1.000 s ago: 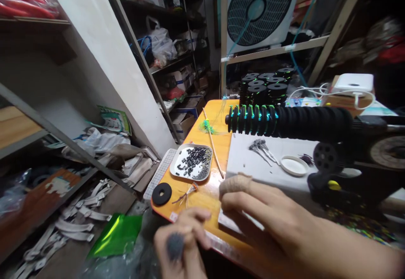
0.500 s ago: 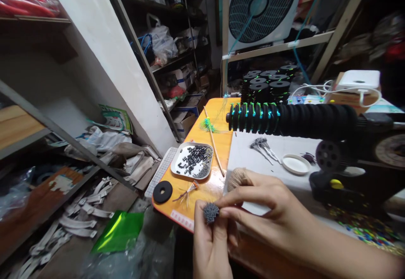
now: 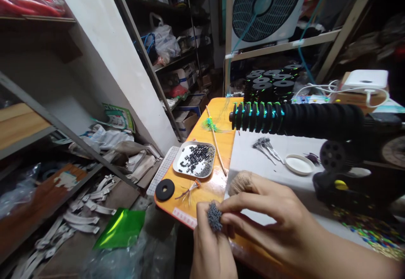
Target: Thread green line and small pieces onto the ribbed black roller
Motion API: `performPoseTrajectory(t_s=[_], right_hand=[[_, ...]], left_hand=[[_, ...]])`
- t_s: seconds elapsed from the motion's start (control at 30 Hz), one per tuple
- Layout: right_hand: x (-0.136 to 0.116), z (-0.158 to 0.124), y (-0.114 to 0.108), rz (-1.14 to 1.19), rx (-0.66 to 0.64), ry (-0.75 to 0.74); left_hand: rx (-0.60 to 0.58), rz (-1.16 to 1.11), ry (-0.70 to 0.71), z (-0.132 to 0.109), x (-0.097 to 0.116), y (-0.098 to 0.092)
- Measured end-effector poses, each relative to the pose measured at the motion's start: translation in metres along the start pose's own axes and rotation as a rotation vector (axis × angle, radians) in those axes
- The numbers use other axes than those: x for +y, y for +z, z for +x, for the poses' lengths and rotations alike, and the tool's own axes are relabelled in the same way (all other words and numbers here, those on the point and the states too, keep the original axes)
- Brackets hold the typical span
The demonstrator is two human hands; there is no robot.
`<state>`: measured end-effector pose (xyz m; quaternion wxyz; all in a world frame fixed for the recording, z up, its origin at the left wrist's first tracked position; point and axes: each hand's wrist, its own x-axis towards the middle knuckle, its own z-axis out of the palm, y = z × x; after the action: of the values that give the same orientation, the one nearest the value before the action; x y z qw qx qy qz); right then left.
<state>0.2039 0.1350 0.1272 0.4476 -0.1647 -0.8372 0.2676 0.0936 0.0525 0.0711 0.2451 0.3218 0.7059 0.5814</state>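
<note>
My left hand [image 3: 210, 251] is closed around a tight bundle of dark grey bead-like tips [image 3: 214, 217], held upright just off the table's front edge. Thumb and forefinger of my right hand [image 3: 268, 209] pinch together at the bundle's right side; whether a single piece is between them is hidden. Behind my right knuckles shows a tan, fibrous lump [image 3: 241, 184], partly covered. Farther back, similar grey-tipped bundles with pale stems [image 3: 267, 147] lie on white paper [image 3: 240, 161]. A small orange-tipped bundle [image 3: 191, 189] lies left of my hands.
On the orange table [image 3: 223, 106] are a white tray [image 3: 177, 168] of small black cylinders and grey bits, a black ring [image 3: 165, 190], a thin stick [image 3: 218, 146] and a white dish [image 3: 299, 164]. A black ribbed roller [image 3: 316, 119] juts in from the right.
The grey bundle has tilted a little, so more of its tips face me. My right fingers stay at its side. The whole view has shifted slightly.
</note>
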Motion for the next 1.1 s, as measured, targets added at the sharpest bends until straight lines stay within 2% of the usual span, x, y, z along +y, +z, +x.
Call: performPoseTrajectory(t_s=[0.13,0.23,0.37,0.43,0.5,0.57,0.67,0.77,0.93,1.1], right_hand=[[0.000,0.000,-0.002,-0.001,0.020,0.022],[-0.002,0.003,-0.003,0.015,0.021,0.035],[-0.005,0.006,-0.005,0.017,0.013,0.042],[-0.004,0.006,-0.006,0.017,-0.011,0.033],[-0.001,0.005,-0.008,0.006,-0.067,0.009],[0.003,0.004,-0.008,-0.055,-0.118,-0.033],[0.004,0.003,-0.008,-0.175,-0.149,-0.067],[0.001,0.004,-0.006,-0.239,-0.164,-0.063],[-0.004,0.005,-0.006,-0.256,-0.197,-0.089],[-0.008,0.004,-0.009,-0.233,-0.183,-0.049]], left_hand=[[0.021,-0.002,0.059,-0.001,0.009,0.001],[-0.006,-0.094,-0.017,-0.004,0.005,0.005],[0.048,-0.455,-0.188,-0.004,-0.002,0.009],[0.018,-0.632,-0.202,-0.001,-0.002,0.009],[-0.040,-0.730,-0.144,0.004,-0.002,0.006],[-0.069,-0.752,-0.015,0.007,0.000,0.004],[-0.049,-0.695,0.205,0.009,0.001,0.003],[-0.015,-0.649,0.335,0.007,0.004,0.005],[-0.004,-0.626,0.416,0.004,0.007,0.008],[0.012,-0.635,0.353,0.003,0.006,0.010]])
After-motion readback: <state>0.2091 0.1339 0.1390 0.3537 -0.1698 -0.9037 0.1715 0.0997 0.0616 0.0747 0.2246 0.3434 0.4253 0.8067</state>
